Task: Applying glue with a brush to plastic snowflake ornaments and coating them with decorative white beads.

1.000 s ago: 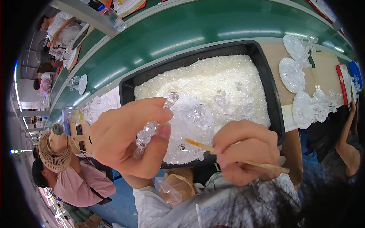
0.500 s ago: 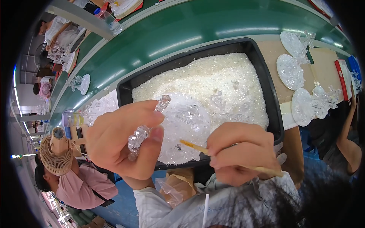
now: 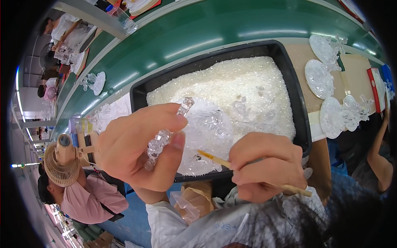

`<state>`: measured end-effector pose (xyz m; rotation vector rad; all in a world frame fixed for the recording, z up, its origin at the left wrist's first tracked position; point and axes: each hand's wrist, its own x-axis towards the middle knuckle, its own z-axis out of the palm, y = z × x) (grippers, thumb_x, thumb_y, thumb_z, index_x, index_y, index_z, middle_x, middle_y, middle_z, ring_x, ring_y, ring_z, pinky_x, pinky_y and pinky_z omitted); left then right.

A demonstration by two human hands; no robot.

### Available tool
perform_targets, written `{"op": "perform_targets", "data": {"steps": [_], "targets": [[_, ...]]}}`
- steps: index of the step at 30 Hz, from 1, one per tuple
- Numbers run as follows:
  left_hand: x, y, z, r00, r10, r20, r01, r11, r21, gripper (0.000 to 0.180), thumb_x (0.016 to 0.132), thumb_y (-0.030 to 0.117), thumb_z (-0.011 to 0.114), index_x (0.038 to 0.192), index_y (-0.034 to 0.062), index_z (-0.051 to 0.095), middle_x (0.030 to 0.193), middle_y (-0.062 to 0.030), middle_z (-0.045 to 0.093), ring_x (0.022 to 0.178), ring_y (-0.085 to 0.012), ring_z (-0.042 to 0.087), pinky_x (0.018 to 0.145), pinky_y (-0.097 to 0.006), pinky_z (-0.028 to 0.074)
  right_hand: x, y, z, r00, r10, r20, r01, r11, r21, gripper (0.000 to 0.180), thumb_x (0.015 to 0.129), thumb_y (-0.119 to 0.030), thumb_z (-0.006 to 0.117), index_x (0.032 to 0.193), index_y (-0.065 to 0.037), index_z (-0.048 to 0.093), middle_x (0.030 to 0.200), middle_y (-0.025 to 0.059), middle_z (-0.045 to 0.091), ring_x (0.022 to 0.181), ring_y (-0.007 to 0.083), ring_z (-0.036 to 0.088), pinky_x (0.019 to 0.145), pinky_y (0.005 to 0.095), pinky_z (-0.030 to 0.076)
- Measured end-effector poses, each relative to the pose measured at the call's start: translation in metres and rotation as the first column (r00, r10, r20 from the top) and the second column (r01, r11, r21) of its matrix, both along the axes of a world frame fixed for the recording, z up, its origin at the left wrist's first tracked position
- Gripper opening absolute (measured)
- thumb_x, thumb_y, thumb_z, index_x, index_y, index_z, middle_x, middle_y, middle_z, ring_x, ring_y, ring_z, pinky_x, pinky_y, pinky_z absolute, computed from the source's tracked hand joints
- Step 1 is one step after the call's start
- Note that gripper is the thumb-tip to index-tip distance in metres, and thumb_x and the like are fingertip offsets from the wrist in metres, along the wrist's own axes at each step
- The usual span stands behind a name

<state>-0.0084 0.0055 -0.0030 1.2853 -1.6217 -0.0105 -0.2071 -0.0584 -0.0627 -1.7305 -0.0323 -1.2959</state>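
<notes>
Left hand (image 3: 142, 146) pinched a slanted beaded piece (image 3: 158, 144); right hand (image 3: 266, 167) clutched a stick (image 3: 219, 160) aimed left at it, not touching imo.

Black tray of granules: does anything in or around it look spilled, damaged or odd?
Two small greyish patches stand out against the pale granules beyond the right hand; I cannot tell what they are. Nothing looks plainly spilled or broken, including the clear piece in the left hand.

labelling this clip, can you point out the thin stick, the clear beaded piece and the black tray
Thin stick (image 3: 220, 161), head view: on the shaft just behind its amber tip
Clear beaded piece (image 3: 158, 144), head view: on its lower run of lobes
Black tray (image 3: 295, 97), head view: on its right wall
</notes>
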Motion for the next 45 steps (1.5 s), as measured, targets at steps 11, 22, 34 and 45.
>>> {"op": "perform_targets", "data": {"steps": [11, 22, 34, 45], "targets": [[0.001, -0.005, -0.002, 0.998, 0.025, -0.051, -0.031, 0.992, -0.119, 0.027, 0.052, -0.004, 0.063, 0.078, 0.0004, 0.072, 0.077, -0.0159, 0.072, 0.062, -0.0215, 0.069, 0.06, -0.025, 0.052, -0.009, 0.002, -0.003, 0.992, -0.119, 0.051, 0.114, 0.99, 0.082, 0.022, 0.059, 0.005, 0.066, 0.08, 0.0, 0.064, 0.075, 0.0113, 0.06, 0.057, 0.0225, 0.06, 0.049, 0.0296, 0.048], [0.006, 0.004, -0.002, 0.995, 0.061, -0.074, -0.066, 0.996, -0.067, 0.025, 0.054, -0.002, 0.063, 0.077, -0.001, 0.07, 0.074, -0.0134, 0.071, 0.064, -0.023, 0.07, 0.058, -0.024, 0.049, -0.003, 0.004, -0.012, 0.971, -0.213, 0.11, 0.216, 0.976, -0.017, 0.012, 0.064, 0.001, 0.068, 0.074, -0.002, 0.063, 0.071, 0.0124, 0.061, 0.051, 0.022, 0.059, 0.044, 0.0303, 0.05], [0.004, 0.003, 0.001, 0.991, 0.097, -0.089, -0.101, 0.994, -0.044, 0.022, 0.058, -0.003, 0.064, 0.079, -0.0032, 0.069, 0.076, -0.0147, 0.071, 0.072, -0.0265, 0.072, 0.067, -0.029, 0.054, -0.009, -0.002, -0.007, 0.965, -0.235, 0.117, 0.248, 0.962, -0.117, 0.012, 0.071, -0.005, 0.075, 0.075, -0.002, 0.063, 0.073, 0.0124, 0.063, 0.053, 0.0232, 0.062, 0.046, 0.0304, 0.051], [0.013, 0.007, 0.007, 0.988, 0.006, -0.157, -0.006, 1.0, 0.001, 0.018, 0.067, 0.002, 0.068, 0.084, -0.0035, 0.067, 0.081, -0.023, 0.071, 0.072, -0.0265, 0.071, 0.067, -0.028, 0.053, -0.007, 0.006, -0.013, 0.921, -0.354, 0.164, 0.367, 0.929, -0.057, 0.012, 0.065, 0.002, 0.066, 0.075, -0.002, 0.06, 0.073, 0.0135, 0.061, 0.051, 0.021, 0.059, 0.043, 0.0294, 0.048]]}}
